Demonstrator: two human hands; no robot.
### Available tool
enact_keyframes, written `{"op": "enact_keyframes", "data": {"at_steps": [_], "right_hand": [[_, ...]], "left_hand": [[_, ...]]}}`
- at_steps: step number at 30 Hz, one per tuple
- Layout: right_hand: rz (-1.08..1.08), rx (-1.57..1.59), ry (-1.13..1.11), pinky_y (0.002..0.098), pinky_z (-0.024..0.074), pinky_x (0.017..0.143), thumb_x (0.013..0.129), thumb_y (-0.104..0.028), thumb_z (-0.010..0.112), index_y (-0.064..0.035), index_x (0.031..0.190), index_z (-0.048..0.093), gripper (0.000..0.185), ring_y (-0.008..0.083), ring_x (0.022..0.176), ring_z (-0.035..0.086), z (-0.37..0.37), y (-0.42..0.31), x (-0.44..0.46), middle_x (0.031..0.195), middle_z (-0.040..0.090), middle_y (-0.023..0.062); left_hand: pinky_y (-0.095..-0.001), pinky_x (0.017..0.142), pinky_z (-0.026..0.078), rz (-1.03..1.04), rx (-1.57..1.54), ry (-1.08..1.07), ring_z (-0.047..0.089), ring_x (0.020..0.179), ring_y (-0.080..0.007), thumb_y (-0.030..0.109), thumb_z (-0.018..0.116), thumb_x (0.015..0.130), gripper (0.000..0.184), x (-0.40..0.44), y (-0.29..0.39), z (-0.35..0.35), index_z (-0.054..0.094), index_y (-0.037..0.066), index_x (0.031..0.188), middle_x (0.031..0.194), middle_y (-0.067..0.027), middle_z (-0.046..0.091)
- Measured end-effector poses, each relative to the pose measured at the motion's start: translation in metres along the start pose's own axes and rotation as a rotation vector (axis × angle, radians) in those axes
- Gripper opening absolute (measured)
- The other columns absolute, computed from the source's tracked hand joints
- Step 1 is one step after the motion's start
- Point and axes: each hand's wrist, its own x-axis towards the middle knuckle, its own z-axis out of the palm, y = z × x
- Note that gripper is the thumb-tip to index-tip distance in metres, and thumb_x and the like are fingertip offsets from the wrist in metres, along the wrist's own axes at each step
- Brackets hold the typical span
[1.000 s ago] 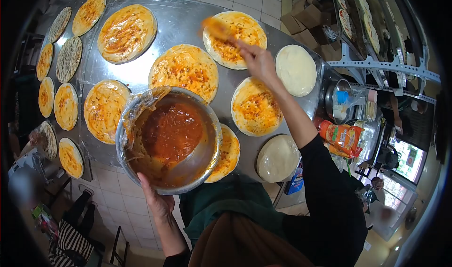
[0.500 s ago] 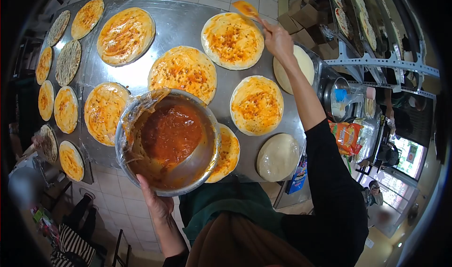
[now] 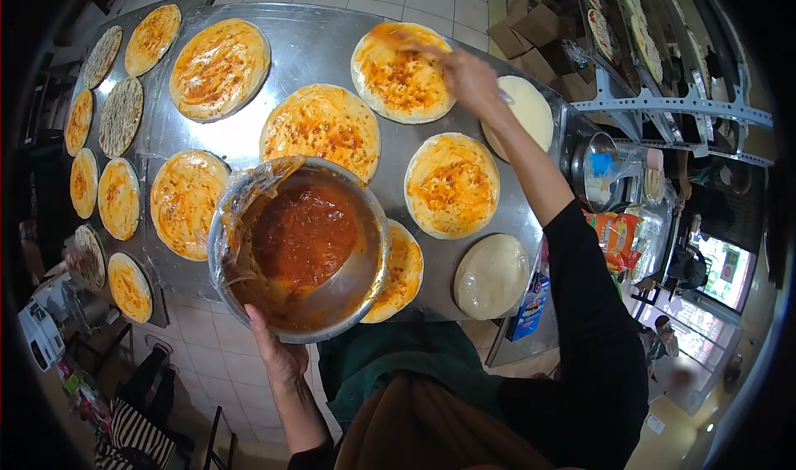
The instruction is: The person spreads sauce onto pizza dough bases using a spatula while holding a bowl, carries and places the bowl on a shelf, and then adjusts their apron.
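Note:
My left hand [image 3: 280, 359] grips the near side of a large metal bowl [image 3: 352, 300], holding it tilted over the table's front edge. Thick red sauce [image 3: 303, 236] lies inside, and crumpled plastic wrap [image 3: 235, 221] clings to the bowl's left rim. At the far side, my right hand [image 3: 473, 82] is closed around the handle of a sauce-coated spoon [image 3: 400, 35], blurred by motion. The spoon's head is over a round dough base [image 3: 404, 80] smeared with orange sauce; whether it touches is unclear. Another sauced base [image 3: 452, 186] lies nearer me, below my right forearm.
Several sauced dough rounds [image 3: 322, 130] cover the metal table [image 3: 311, 34]. Two plain rounds [image 3: 491, 277] lie at its right side. Shelving with trays [image 3: 676, 109] stands at right, beside bottles and an orange packet [image 3: 615, 239]. A person in stripes [image 3: 137, 433] is at lower left.
My right hand has moved left and slightly down, bringing the spoon from beyond the far dough base to over it. The bowl has shifted only slightly.

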Motion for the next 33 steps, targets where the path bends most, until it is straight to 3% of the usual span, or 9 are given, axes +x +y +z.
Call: {"op": "enact_keyframes", "data": {"at_steps": [4,10,13,17,18,21,24,28,33], "right_hand": [[0.128,0.190,0.212,0.0442,0.0519,0.070,0.088,-0.017,0.056,-0.0194,0.119,0.064,0.033,0.0344,0.079,0.066,-0.002,0.021,0.007,0.091,0.067,0.0173],[-0.045,0.446,-0.135,0.0382,0.0505,0.073,0.088,-0.018,0.058,-0.0186,0.117,0.066,0.029,0.0341,0.082,0.065,-0.016,-0.031,-0.059,0.094,0.067,0.0199],[0.085,0.565,0.001,0.0428,0.0496,0.065,0.090,-0.024,0.056,-0.0206,0.117,0.065,0.029,0.0327,0.067,0.064,-0.006,-0.010,-0.049,0.077,0.064,0.0214],[0.186,0.426,-0.053,0.0381,0.0503,0.072,0.089,-0.020,0.057,-0.0196,0.117,0.065,0.029,0.0306,0.080,0.066,-0.007,-0.006,-0.017,0.097,0.067,0.0186],[0.017,0.484,0.037,0.0377,0.0506,0.072,0.089,-0.021,0.057,-0.0209,0.117,0.065,0.029,0.0309,0.077,0.066,-0.003,-0.019,-0.023,0.092,0.068,0.0178],[0.076,0.502,-0.159,0.0358,0.0504,0.073,0.089,-0.020,0.059,-0.0206,0.118,0.065,0.030,0.0276,0.077,0.066,-0.019,-0.035,-0.032,0.096,0.068,0.0179],[0.174,0.565,-0.051,0.0315,0.0492,0.072,0.089,-0.019,0.060,-0.0154,0.120,0.064,0.032,0.0201,0.074,0.064,-0.012,-0.014,-0.021,0.091,0.071,0.0138],[-0.025,0.891,-0.177,0.0257,0.0466,0.066,0.091,-0.013,0.058,-0.0063,0.121,0.062,0.032,0.0087,0.069,0.054,-0.075,-0.025,-0.066,0.093,0.070,0.0049],[-0.324,0.650,-0.375,0.0317,0.0470,0.060,0.085,-0.008,0.058,-0.0118,0.122,0.062,0.037,0.0202,0.066,0.059,-0.139,-0.060,-0.130,0.080,0.064,0.0107]], "left_hand": [[-0.0434,0.113,0.022,-0.019,-0.009,-0.003,0.029,0.137,-0.0257,0.053,0.044,0.095,0.072,0.000,0.001,-0.001,0.022,0.007,0.146,0.149,-0.0109,0.028],[-0.0431,0.111,0.028,0.009,0.020,0.014,0.035,0.133,-0.0256,0.052,0.044,0.095,0.071,0.001,0.000,0.002,0.024,0.006,0.145,0.147,-0.0110,0.033],[-0.0422,0.113,0.024,-0.016,-0.009,0.000,0.032,0.135,-0.0248,0.052,0.044,0.095,0.071,0.000,-0.001,0.000,0.024,0.006,0.146,0.148,-0.0107,0.030],[-0.0418,0.113,0.023,-0.010,-0.024,-0.021,0.030,0.136,-0.0243,0.051,0.044,0.095,0.071,0.002,-0.004,0.003,0.024,0.006,0.146,0.149,-0.0105,0.030],[-0.0418,0.113,0.023,-0.010,-0.019,-0.018,0.030,0.136,-0.0243,0.051,0.044,0.095,0.070,0.002,-0.004,0.004,0.024,0.006,0.146,0.149,-0.0105,0.030],[-0.0420,0.113,0.023,-0.022,-0.014,-0.017,0.031,0.136,-0.0243,0.051,0.044,0.096,0.070,-0.001,-0.005,0.009,0.024,0.006,0.146,0.149,-0.0104,0.030],[-0.0425,0.112,0.025,-0.018,0.010,-0.030,0.032,0.135,-0.0251,0.051,0.044,0.095,0.071,-0.001,-0.002,0.010,0.024,0.006,0.146,0.148,-0.0105,0.031],[-0.0430,0.111,0.028,0.006,0.036,-0.014,0.034,0.134,-0.0255,0.053,0.045,0.094,0.072,0.012,-0.004,0.015,0.025,0.006,0.145,0.147,-0.0110,0.032],[-0.0431,0.112,0.027,0.109,0.087,-0.056,0.032,0.135,-0.0246,0.052,0.046,0.094,0.071,0.044,-0.011,0.033,0.026,0.006,0.144,0.147,-0.0110,0.032]]}}
